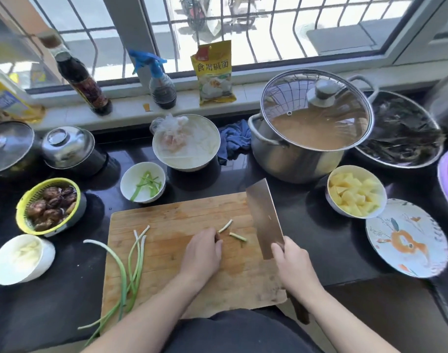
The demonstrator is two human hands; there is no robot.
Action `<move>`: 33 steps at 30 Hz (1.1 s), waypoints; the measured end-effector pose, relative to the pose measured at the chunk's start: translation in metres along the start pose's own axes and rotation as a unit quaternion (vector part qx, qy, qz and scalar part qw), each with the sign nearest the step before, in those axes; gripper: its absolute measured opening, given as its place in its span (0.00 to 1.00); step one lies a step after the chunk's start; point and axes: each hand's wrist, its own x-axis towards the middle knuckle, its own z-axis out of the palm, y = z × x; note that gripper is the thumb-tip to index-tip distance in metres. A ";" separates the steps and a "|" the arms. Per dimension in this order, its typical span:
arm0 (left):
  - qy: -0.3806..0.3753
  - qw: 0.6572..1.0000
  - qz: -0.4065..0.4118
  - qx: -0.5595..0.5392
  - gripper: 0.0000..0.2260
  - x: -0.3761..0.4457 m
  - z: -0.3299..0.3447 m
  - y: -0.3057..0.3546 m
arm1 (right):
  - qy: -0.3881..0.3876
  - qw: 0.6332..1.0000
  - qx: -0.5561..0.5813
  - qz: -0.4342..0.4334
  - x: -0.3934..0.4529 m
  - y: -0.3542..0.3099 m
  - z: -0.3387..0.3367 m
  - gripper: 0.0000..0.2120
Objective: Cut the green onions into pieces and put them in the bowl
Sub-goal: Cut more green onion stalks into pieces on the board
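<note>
A dark countertop (306, 225) runs beneath a barred window, its sill carrying bottles and a yellow packet (214, 72). At the far left edge a lidded pan (9, 146) and an oil bottle (6, 98) are cut off by the frame and blurred. A green basket (48, 206) holds dark lumps that look like mushrooms, and a white bowl of pale food (21, 258) sits below it; what it holds is hard to tell.

Whole green onions (133, 271) lie along the left side of the wooden cutting board (182, 284), their green ends trailing off its near edge. Behind the board, a small white bowl (142, 182) contains green onion strips.

The left hand (201, 252) rests palm down on the middle of the board, fingers curled in; its fingertips are hidden, so whether it pinches anything cannot be told. Two cut onion pieces (236, 236) lie just right of it. The right hand (292, 263) is wrapped around the handle of a cleaver (264, 217), the blade tilted above the board's right part.

Further right stand a glass-lidded pot (306, 138), a bowl of yellow cubes (355, 191) and a patterned plate (406, 236); a purple rim is cropped at the edge.
</note>
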 end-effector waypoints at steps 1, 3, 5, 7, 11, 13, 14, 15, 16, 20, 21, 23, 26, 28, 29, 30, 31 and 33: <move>0.003 1.000 0.017 0.000 0.04 0.007 0.003 0.010 | -0.004 1.000 0.001 0.006 0.000 0.002 -0.003 0.12; -0.001 0.996 0.079 0.040 0.02 0.022 0.010 0.025 | -0.008 1.000 -0.002 0.015 -0.002 0.009 -0.008 0.12; -0.019 0.978 0.173 0.118 0.01 0.033 0.014 0.028 | -0.010 1.000 -0.006 0.019 -0.004 0.013 -0.012 0.13; -0.049 0.947 0.251 0.196 0.02 0.043 0.014 0.025 | -0.010 1.000 -0.010 0.021 -0.006 0.018 -0.016 0.14; -0.068 0.895 0.357 0.260 0.02 0.050 0.011 0.022 | -0.009 1.000 -0.017 0.017 -0.005 0.022 -0.021 0.13; -0.057 0.896 0.356 0.260 0.02 0.048 0.013 0.026 | -0.009 1.000 -0.017 0.014 -0.004 0.020 -0.020 0.12; -0.038 0.916 0.323 0.234 0.03 0.047 0.014 0.026 | -0.010 1.000 -0.016 0.015 -0.004 0.019 -0.020 0.12; -0.012 0.943 0.271 0.194 0.04 0.049 0.014 0.027 | -0.010 1.000 -0.014 0.014 -0.003 0.018 -0.021 0.12; 0.004 0.966 0.208 0.153 0.04 0.052 0.013 0.026 | -0.010 1.000 -0.011 0.014 -0.002 0.017 -0.021 0.12; -0.010 0.988 0.119 0.096 0.04 0.057 0.016 0.020 | -0.013 1.000 -0.009 0.007 0.000 0.013 -0.020 0.12; -0.011 0.989 0.121 0.084 0.05 0.055 0.017 0.022 | -0.014 1.000 -0.010 0.006 0.001 0.013 -0.020 0.13; -0.014 0.989 0.126 0.076 0.05 0.049 0.017 0.022 | -0.016 1.000 -0.015 0.003 0.002 0.011 -0.018 0.13; -0.029 0.979 0.163 0.121 0.04 0.034 0.018 0.015 | -0.022 0.999 -0.024 -0.010 0.003 0.004 -0.014 0.12; -0.043 0.967 0.209 0.142 0.09 0.029 0.018 0.008 | -0.028 0.999 -0.029 -0.017 0.005 -0.002 -0.011 0.12; -0.050 0.963 0.223 0.147 0.11 0.029 0.016 0.004 | -0.031 0.999 -0.030 -0.021 0.006 -0.005 -0.008 0.12; -0.055 0.961 0.228 0.148 0.12 0.029 0.013 0.000 | -0.034 0.999 -0.033 -0.024 0.007 -0.009 -0.005 0.12; -0.055 0.962 0.226 0.144 0.11 0.031 0.008 -0.003 | -0.036 0.998 -0.037 -0.028 0.008 -0.012 -0.002 0.13; -0.033 0.978 0.182 0.093 0.06 0.036 -0.007 -0.009 | -0.039 0.998 -0.039 -0.032 0.009 -0.018 0.003 0.13</move>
